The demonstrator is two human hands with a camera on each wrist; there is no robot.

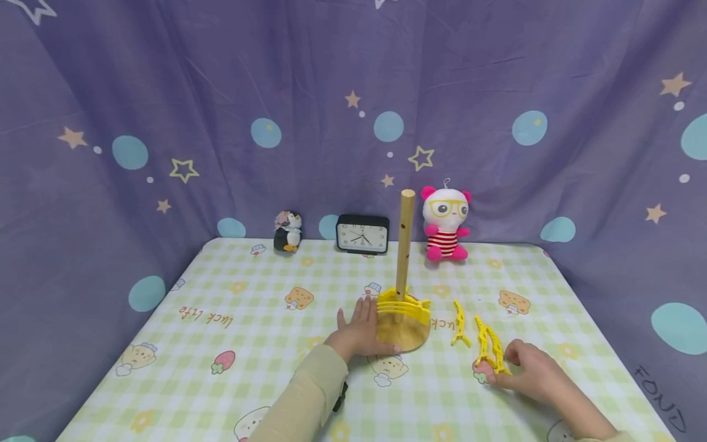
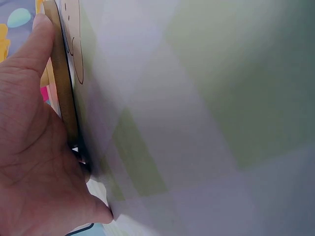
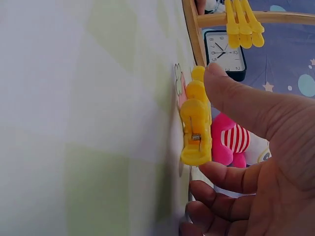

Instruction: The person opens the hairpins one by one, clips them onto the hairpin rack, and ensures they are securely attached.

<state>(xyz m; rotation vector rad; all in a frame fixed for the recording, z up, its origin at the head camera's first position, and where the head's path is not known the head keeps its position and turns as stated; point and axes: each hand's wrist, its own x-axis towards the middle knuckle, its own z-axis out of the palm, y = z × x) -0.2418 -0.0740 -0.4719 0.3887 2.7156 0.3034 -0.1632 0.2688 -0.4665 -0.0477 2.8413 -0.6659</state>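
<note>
A wooden post stand (image 1: 405, 245) has a round wooden base (image 1: 409, 337). Several yellow hair clips (image 1: 411, 309) sit low around its post. My left hand (image 1: 359, 331) lies against the left side of the base with straight fingers, the thumb along the base edge (image 2: 63, 73). On the table right of the stand lie a single yellow clip (image 1: 459, 325) and a cluster of yellow clips (image 1: 488, 347). My right hand (image 1: 533, 371) is at the cluster's near end. The thumb and index finger stand apart on either side of a spring clip (image 3: 195, 132).
Along the back of the table stand a penguin toy (image 1: 288, 232), a black alarm clock (image 1: 362, 234) and a pink and white plush panda (image 1: 445, 227). A checked cloth (image 1: 265, 362) covers the table. A purple curtain (image 1: 309, 61) hangs behind and at both sides.
</note>
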